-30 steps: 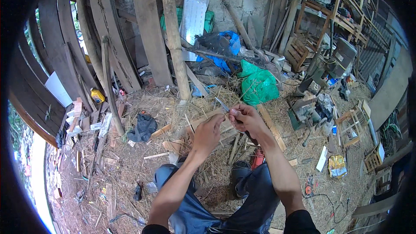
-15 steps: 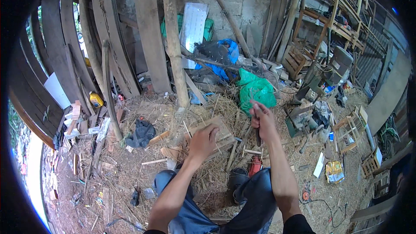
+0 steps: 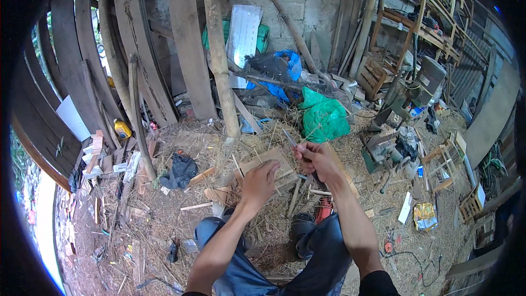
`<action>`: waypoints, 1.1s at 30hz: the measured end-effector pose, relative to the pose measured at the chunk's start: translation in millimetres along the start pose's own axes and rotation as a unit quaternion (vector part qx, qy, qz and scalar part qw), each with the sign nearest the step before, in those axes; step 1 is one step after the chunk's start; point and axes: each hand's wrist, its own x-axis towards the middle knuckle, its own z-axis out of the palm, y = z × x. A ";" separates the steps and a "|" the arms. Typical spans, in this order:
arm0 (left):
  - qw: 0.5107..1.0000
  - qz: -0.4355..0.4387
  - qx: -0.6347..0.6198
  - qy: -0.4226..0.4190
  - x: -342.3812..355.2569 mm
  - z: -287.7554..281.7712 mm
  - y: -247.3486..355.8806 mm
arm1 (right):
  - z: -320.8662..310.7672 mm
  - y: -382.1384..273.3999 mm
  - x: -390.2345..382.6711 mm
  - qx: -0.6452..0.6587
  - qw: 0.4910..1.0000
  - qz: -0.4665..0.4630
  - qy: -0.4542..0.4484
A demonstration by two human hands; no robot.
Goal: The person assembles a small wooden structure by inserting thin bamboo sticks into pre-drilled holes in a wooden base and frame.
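Observation:
My right hand (image 3: 318, 161) is closed around a knife (image 3: 290, 138), its narrow blade pointing up and to the left. My left hand (image 3: 259, 182) is closed over a wooden block (image 3: 285, 172) in front of my knees. A thin wooden stick (image 3: 258, 155) seems to pass under its fingers, showing above and below them. What lies inside the left fingers is mostly hidden. Just beyond the right hand, a green plastic bag (image 3: 324, 118) rests on the straw.
Shavings and straw cover the ground. A wooden post (image 3: 218, 60) rises ahead. A black plastic bag (image 3: 179, 171) and a yellow bottle (image 3: 122, 129) lie to the left. Between my feet is a red tool (image 3: 324, 208). Right stands a green machine (image 3: 402, 104) near a small wooden frame (image 3: 440, 167).
My right hand has moved down and to the left, closer to my left hand. The knife blade now points up and left. The left hand has barely moved.

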 end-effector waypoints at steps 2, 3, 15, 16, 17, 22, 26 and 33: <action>1.000 -0.010 0.022 -0.008 2.6 1.2 4.7 | 5.7 6.3 -1.5 -0.005 1.000 -0.003 0.024; 0.999 0.005 0.033 0.008 2.8 0.4 6.5 | 12.9 10.2 -3.0 -0.021 1.000 -0.005 0.014; 0.998 -0.032 -0.016 -0.045 -1.8 -12.1 -0.3 | -52.7 -6.3 4.0 0.038 0.987 -0.060 0.143; 0.996 -0.056 -0.014 -0.073 -2.4 -13.8 -2.6 | -53.2 -3.4 4.7 0.038 0.987 -0.059 0.142; 0.996 -0.057 -0.014 -0.074 -2.5 -14.2 -4.3 | -53.7 -0.6 4.8 0.047 0.986 -0.065 0.145; 0.995 -0.052 -0.007 -0.084 1.4 -12.2 -1.1 | -43.4 -8.1 3.2 0.071 0.982 -0.094 0.149; 0.993 -0.081 0.011 -0.089 -0.1 -8.8 -1.0 | -5.8 2.3 -7.3 -0.003 0.993 -0.063 0.103; 0.998 -0.043 -0.017 -0.049 -2.3 -11.6 -4.6 | -64.8 -9.4 11.6 0.076 0.964 -0.126 0.219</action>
